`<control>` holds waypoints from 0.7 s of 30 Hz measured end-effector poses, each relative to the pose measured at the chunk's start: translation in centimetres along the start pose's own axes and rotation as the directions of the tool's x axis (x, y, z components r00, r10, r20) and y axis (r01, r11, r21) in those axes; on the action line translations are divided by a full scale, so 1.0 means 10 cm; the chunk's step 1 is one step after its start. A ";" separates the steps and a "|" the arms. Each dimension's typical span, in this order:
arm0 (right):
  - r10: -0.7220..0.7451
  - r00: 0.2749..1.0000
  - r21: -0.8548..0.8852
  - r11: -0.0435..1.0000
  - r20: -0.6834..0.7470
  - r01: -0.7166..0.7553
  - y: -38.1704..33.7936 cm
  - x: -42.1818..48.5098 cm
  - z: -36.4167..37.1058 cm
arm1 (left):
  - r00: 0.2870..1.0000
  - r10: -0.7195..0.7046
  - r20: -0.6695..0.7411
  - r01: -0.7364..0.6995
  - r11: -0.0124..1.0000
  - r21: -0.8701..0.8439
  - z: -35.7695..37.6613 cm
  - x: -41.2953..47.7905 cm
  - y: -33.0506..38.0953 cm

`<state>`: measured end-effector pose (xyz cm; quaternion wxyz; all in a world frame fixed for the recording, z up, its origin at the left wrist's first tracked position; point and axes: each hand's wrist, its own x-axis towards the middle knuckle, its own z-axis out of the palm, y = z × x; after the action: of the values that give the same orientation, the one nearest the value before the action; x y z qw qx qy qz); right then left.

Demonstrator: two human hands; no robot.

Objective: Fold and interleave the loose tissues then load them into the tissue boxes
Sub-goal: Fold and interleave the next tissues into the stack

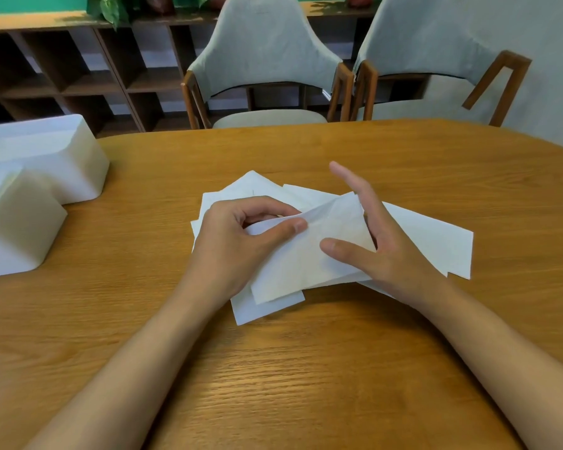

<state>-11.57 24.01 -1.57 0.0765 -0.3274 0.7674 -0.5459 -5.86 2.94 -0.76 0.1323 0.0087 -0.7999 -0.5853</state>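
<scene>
The left hand [238,241] pinches the top tissue [306,264] by its raised edge, apparently to fold it. The right hand [381,241], fingers straight, steadies the sheet with its thumb. The pile [429,241] lies beneath both hands on the desk [306,368]. The tissue boxes [46,157] wait well left of the left hand.

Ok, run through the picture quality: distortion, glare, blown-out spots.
Head view: the wide-angle lens bows the table's far edge and leans the chairs outward; head view again: a soft sheen lies on the near wood; head view again: the white tissue boxes wash out, while the tissues keep faint creases.
</scene>
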 end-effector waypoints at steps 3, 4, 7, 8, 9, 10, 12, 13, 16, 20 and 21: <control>-0.003 1.000 -0.027 1.000 0.014 0.003 0.00 -0.01 0.00 | 1.000 0.014 0.015 -0.015 1.000 0.014 -0.01 0.01 -0.01; -0.001 1.000 -0.034 0.999 0.017 0.001 0.00 -0.01 0.01 | 1.000 0.019 0.017 -0.019 1.000 0.017 0.00 0.01 -0.01; 0.002 0.999 -0.015 1.000 0.036 -0.001 -0.01 -0.02 0.01 | 1.000 0.029 -0.008 -0.029 0.999 0.018 0.00 0.01 -0.02; 0.003 0.999 0.000 1.000 0.041 -0.003 -0.01 -0.02 0.01 | 0.999 0.037 -0.026 -0.036 0.999 0.030 0.01 0.02 -0.04; 0.007 0.999 0.017 1.000 0.042 -0.008 0.00 -0.02 0.01 | 0.998 0.048 -0.042 -0.046 0.998 0.050 0.01 0.02 -0.06; 0.009 0.999 0.021 1.000 0.036 -0.010 0.00 -0.02 0.01 | 0.996 0.062 -0.059 -0.057 0.995 0.080 0.01 0.03 -0.08; -0.002 1.000 -0.021 1.000 0.000 0.002 0.01 -0.01 0.02 | 0.986 0.114 -0.117 -0.091 0.978 0.188 0.00 0.04 -0.12; -0.012 1.000 -0.038 0.999 -0.019 0.011 0.01 -0.01 0.02 | 0.977 0.147 -0.156 -0.106 0.963 0.246 0.01 0.03 -0.13; -0.034 0.997 -0.014 0.999 -0.073 0.033 0.03 0.01 0.00 | 0.960 0.135 -0.244 -0.073 0.966 0.249 0.04 0.04 -0.16; 0.001 0.991 0.039 0.999 -0.135 0.005 0.07 0.03 -0.02 | 0.987 -0.083 -0.135 0.077 0.996 -0.048 0.05 0.05 -0.13; 0.023 0.989 0.066 0.998 -0.147 -0.014 0.07 0.03 -0.02 | 0.989 -0.139 -0.054 0.132 0.983 -0.130 0.05 0.05 -0.09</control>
<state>-12.23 24.15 -2.07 0.0351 -0.2763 0.7558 -0.5926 -6.54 3.01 -1.70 0.1174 0.0730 -0.7544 -0.6417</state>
